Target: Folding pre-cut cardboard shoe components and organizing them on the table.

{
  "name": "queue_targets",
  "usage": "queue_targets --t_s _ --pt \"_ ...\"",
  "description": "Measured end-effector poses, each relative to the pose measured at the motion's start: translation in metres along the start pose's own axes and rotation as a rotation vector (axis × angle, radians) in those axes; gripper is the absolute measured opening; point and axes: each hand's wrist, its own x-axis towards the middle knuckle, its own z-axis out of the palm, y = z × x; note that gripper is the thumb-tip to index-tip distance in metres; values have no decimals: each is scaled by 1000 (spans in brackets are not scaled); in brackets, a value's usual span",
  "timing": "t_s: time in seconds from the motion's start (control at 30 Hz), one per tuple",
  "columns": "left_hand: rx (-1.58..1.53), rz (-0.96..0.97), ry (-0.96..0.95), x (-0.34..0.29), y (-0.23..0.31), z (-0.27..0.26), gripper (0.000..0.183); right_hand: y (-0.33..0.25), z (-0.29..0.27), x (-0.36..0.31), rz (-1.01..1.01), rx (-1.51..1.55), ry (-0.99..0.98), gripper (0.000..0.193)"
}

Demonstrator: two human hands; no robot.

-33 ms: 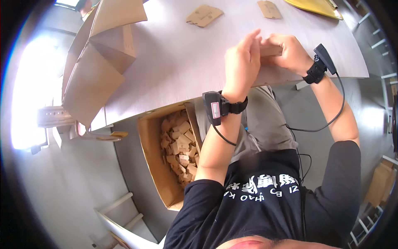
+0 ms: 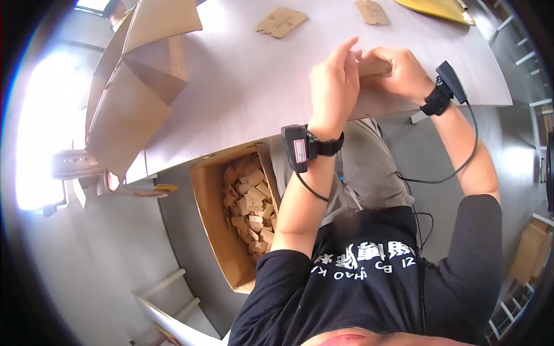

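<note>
Above the table's near edge, my right hand [image 2: 404,75] is closed around a small brown folded cardboard piece [image 2: 375,68]. Its fingers curl over the far side of the piece, so the exact shape is partly hidden. My left hand [image 2: 334,86] stands on edge at the left end of that piece, fingers mostly stretched out and pointing away from me. Whether its palm touches the cardboard cannot be made out. Farther off on the table lie two flat brown cardboard pieces, a wider one [image 2: 281,22] and a smaller one [image 2: 372,12].
A large cardboard box [image 2: 135,86] with raised flaps stands at the table's left. Below the near edge, another box [image 2: 213,230] holds many small cardboard pieces [image 2: 254,202]. A yellow object [image 2: 441,10] lies at the far right of the pale table [image 2: 231,86]. Cables hang from my wrist devices.
My left hand has shifted slightly left, away from the right fingers, and more of the held cardboard shows. The right hand keeps its grip.
</note>
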Motion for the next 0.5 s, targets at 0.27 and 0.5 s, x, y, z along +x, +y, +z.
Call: queue_targets --t_s 0.27,0.5 --pt "-43 -124 78 9 1 17 31 22 2 3 -90 276 -105 52" --pt "109 -115 46 9 2 17 30 32 -19 1 -337 -307 -1 38"
